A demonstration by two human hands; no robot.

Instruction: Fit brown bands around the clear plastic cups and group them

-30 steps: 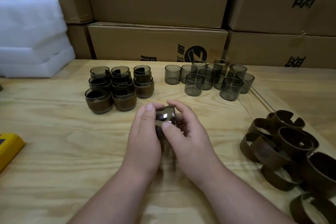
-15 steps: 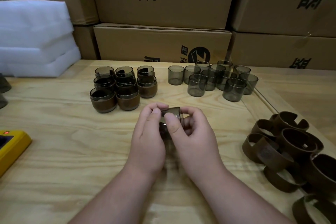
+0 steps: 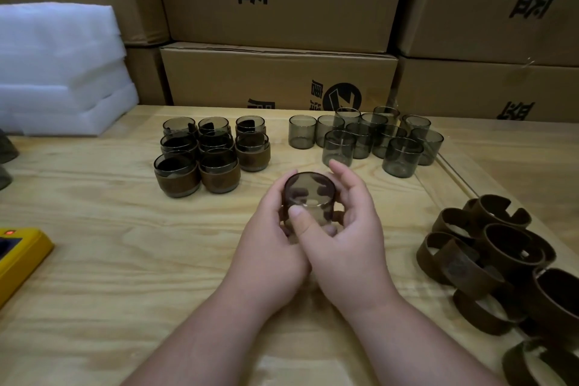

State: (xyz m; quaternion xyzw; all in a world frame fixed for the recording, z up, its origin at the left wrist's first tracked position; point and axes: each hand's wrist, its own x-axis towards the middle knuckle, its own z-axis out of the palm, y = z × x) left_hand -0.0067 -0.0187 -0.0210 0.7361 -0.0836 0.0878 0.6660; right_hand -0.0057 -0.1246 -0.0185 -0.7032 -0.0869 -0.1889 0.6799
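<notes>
Both hands held one smoky clear cup [image 3: 308, 194] above the desk [image 3: 94, 260], its round mouth tilted toward the camera. The left hand [image 3: 269, 238] curled round its left side; the right hand [image 3: 341, 229] pinched it with the thumb on the near wall, its other fingers loosely spread behind. A brown band [image 3: 336, 215] showed low on the cup. Banded cups [image 3: 213, 153] stood grouped behind on the left, bare cups [image 3: 366, 138] on the right. Loose bands [image 3: 501, 260], curved open strips, lay heaped at far right.
</notes>
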